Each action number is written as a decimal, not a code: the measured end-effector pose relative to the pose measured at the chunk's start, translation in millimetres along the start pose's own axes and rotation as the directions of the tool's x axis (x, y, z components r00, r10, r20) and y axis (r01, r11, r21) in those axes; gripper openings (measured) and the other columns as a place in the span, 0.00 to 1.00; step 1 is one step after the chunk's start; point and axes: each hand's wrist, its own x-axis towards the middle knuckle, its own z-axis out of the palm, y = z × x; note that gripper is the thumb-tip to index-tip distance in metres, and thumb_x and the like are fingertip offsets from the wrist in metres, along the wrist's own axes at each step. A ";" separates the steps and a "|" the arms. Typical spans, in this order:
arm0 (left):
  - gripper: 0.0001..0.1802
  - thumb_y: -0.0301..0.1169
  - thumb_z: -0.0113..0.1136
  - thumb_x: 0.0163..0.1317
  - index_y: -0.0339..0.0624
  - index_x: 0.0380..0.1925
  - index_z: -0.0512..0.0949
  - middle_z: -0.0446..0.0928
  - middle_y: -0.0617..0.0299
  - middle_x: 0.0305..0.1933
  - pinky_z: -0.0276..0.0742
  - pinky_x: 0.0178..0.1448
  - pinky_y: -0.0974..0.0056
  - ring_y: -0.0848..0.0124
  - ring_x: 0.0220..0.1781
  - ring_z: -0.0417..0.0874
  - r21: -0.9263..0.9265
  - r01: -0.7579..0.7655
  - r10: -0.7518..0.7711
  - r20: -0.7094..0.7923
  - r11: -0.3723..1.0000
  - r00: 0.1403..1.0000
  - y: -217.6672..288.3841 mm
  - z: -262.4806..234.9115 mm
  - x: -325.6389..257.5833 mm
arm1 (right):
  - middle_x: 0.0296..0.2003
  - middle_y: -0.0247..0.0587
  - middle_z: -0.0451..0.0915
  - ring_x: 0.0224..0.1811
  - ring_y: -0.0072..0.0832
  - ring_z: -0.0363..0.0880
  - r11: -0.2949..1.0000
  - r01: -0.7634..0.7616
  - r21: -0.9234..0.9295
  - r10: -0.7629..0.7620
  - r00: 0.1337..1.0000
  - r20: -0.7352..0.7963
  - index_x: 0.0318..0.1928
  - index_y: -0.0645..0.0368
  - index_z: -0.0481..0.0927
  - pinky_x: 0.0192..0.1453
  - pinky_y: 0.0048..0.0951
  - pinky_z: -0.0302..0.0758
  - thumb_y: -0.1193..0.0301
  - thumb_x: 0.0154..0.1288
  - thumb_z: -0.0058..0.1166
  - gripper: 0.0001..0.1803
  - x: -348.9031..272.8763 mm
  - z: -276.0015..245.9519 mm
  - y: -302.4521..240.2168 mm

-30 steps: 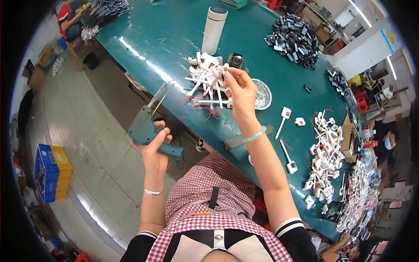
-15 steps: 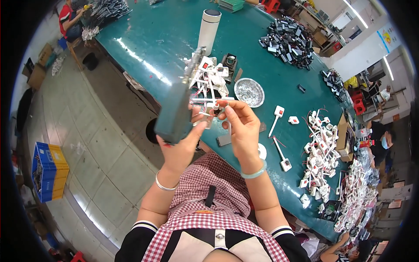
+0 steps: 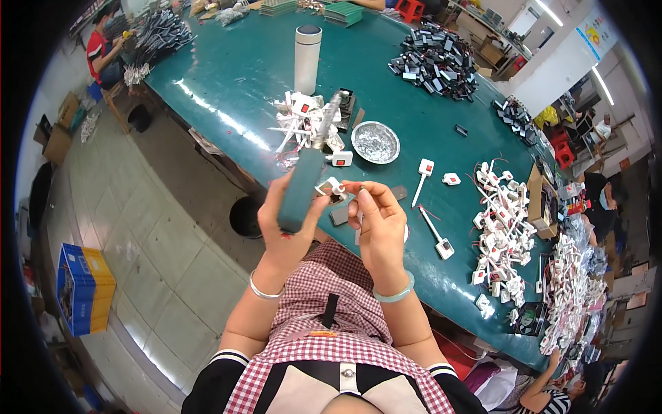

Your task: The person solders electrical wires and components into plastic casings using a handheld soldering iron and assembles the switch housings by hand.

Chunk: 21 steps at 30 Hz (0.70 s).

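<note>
My left hand is closed around a tool with a boxy dark green handle and a metal shaft pointing away from me. Beside the handle, a small white plastic part sits between my two hands, near the left thumb. My right hand has its fingers pinched at the edge of this part. A thin pale piece shows under the right fingers, but its kind is unclear. Beyond the hands lies a heap of white plastic units with red windows, beside a round metal dish with silvery bits.
A white flask stands behind the heap. Loose white units lie to the right, next to a larger white pile. Black parts are heaped at the far right. A grey block lies near the table edge. Other people sit around.
The green-handled tool has swung to the right and now points more directly away from me. The white part shows more clearly between my hands. The whole view has shifted slightly.
</note>
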 end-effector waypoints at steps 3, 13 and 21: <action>0.23 0.18 0.68 0.58 0.33 0.54 0.73 0.80 0.61 0.45 0.79 0.55 0.66 0.71 0.50 0.83 -0.027 0.069 -0.070 -0.038 0.997 0.997 -4.5 -4.6 -12.9 | 0.49 0.41 0.81 0.35 0.16 0.74 0.981 -0.058 0.187 0.070 0.996 -0.061 0.50 0.62 0.76 0.34 0.19 0.69 0.71 0.76 0.49 0.09 3.1 -7.0 -2.1; 0.30 0.25 0.69 0.59 0.37 0.61 0.68 0.74 0.53 0.58 0.78 0.66 0.52 0.58 0.61 0.78 -0.738 0.312 -0.455 0.007 0.598 0.891 -13.5 19.9 -49.5 | 0.51 0.35 0.77 0.38 0.18 0.73 0.763 -0.128 0.634 0.195 0.980 -0.036 0.54 0.62 0.75 0.37 0.20 0.72 0.69 0.77 0.48 0.12 -7.0 11.0 27.3; 0.30 0.21 0.68 0.58 0.34 0.61 0.69 0.76 0.55 0.58 0.82 0.56 0.59 0.62 0.54 0.82 -0.673 0.246 -0.418 -0.103 0.697 0.903 -21.6 -12.7 -21.5 | 0.50 0.39 0.80 0.38 0.19 0.77 0.987 -0.158 0.023 0.157 0.987 0.047 0.49 0.61 0.78 0.37 0.21 0.72 0.73 0.72 0.55 0.09 -19.5 11.2 18.2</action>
